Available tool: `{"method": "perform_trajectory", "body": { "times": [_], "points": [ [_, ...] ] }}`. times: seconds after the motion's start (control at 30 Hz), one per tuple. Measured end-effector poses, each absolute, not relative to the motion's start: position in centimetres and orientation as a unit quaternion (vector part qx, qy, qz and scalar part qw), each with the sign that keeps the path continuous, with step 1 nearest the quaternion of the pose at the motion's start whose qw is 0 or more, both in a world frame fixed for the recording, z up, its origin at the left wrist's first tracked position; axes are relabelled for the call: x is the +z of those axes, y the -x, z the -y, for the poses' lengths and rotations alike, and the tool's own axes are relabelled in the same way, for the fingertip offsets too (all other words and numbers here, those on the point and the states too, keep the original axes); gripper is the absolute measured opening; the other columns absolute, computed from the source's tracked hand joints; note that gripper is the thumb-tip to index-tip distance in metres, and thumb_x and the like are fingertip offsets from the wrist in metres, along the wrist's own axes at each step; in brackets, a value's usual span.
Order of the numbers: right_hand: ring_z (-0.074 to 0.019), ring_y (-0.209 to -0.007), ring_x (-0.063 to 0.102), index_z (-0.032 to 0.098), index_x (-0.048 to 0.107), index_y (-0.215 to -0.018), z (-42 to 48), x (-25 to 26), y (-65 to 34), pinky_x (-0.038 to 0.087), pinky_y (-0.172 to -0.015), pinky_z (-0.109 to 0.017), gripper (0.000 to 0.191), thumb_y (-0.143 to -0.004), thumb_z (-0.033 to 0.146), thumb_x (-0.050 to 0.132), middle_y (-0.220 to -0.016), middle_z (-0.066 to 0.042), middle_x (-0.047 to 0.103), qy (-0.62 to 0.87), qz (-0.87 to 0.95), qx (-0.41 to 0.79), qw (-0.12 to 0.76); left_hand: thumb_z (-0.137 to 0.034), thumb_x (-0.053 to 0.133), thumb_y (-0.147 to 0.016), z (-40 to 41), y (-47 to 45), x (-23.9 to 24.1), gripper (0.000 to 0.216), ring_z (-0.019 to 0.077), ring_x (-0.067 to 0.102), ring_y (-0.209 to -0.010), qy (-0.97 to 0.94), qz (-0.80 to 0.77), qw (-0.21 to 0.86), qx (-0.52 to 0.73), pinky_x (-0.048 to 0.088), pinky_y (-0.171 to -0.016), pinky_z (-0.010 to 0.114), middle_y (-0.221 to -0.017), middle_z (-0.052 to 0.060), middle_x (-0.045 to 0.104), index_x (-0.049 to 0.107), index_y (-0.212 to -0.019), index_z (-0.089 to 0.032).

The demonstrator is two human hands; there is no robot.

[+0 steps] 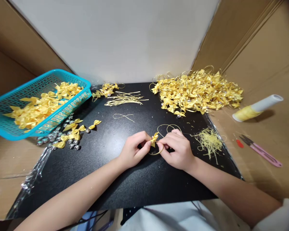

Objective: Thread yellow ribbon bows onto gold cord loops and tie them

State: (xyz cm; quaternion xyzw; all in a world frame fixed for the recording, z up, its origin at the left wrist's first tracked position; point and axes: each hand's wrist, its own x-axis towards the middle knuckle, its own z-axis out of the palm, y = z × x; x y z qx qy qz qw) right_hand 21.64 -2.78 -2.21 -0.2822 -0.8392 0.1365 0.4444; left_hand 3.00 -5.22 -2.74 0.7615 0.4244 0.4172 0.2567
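My left hand [133, 149] and my right hand [177, 149] meet over the middle of the black mat [125, 189]. Both pinch a small yellow satin bow [154, 139] between their fingertips. A thin gold cord [167, 129] loops out from the bow behind my right hand and curls under it. Both hands have their fingers closed around the bow and cord.
A teal basket [4, 125] of yellow bows sits tilted at the left, with loose bows and silver beads [71, 133] beside it. A big heap of finished bows [197, 91] lies back right. Cut gold cords [125, 98], cord scraps [209, 141], a thread spool [255, 109] and pink snips [262, 150] lie around.
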Motion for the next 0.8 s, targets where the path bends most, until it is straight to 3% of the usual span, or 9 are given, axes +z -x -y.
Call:
{"method": "perform_trajectory", "body": {
  "times": [0.23, 0.43, 0.63, 0.8],
  "points": [
    [-0.0097, -0.053, 0.043, 0.017, 0.057, -0.071, 2.6, -2.1, -21.8, 0.032, -0.065, -0.029, 0.016, -0.087, 0.020, 0.053, -0.056, 0.004, 0.049, 0.292, 0.846, 0.159, 0.417, -0.022, 0.049, -0.091, 5.2, -3.0, -2.7, 0.019, 0.0100, 0.049, -0.059, -0.764, -0.412, 0.298, 0.397, 0.040, -0.058, 0.021, -0.065, -0.001, 0.054, 0.054, -0.073, -0.017],
    [-0.0098, -0.056, 0.041, 0.017, 0.048, -0.062, 2.5, -2.3, -22.0, 0.028, -0.065, -0.029, 0.029, -0.091, 0.020, 0.044, -0.059, 0.002, 0.050, 0.263, 0.882, 0.204, 0.332, -0.025, 0.048, -0.090, 5.3, -3.2, -2.6, 0.023, 0.0107, 0.045, -0.058, -0.781, -0.414, 0.298, 0.359, 0.037, -0.057, 0.022, -0.062, -0.002, 0.049, 0.051, -0.068, -0.018],
    [-0.0079, -0.049, 0.034, 0.017, 0.041, -0.055, 2.2, -2.5, -21.8, 0.031, -0.058, -0.025, 0.038, -0.092, 0.022, 0.043, -0.051, 0.005, 0.038, 0.266, 0.838, 0.310, 0.362, -0.031, 0.047, -0.090, 4.9, -3.1, -2.5, 0.027, 0.0113, 0.044, -0.060, -0.711, -0.395, 0.467, 0.346, 0.036, -0.059, 0.023, -0.063, -0.001, 0.051, 0.049, -0.067, -0.017],
    [-0.0085, -0.051, 0.040, 0.017, 0.056, -0.066, 1.4, -1.8, -22.2, 0.033, -0.051, -0.022, 0.022, -0.087, 0.023, 0.052, -0.058, 0.003, 0.048, 0.299, 0.787, 0.400, 0.362, -0.032, 0.045, -0.086, 4.7, -3.0, -2.5, 0.026, 0.0118, 0.040, -0.060, -0.613, -0.431, 0.563, 0.349, 0.035, -0.059, 0.024, -0.062, -0.002, 0.045, 0.043, -0.064, -0.018]
  ]
}}
